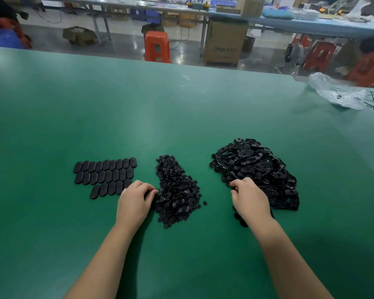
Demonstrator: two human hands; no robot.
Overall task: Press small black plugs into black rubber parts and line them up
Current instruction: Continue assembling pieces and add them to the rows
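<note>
Fingers of left hand curled into near-left edge of plug pile; grasp unclear. Right hand fingers curled at near-left edge of rubber-part heap; contents hidden. Lined-up parts left. Green desk open beyond.

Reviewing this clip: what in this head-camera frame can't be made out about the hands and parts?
- Left hand: fingers curl into the plug pile; whether they pinch a plug is hidden by the knuckles.
- Right hand: fingers are buried at the edge of the rubber parts heap; any grip is hidden.
- Lined-up parts: plugs inside them are too small and dark to see.
- Clear bag: contents are blurred.
</note>
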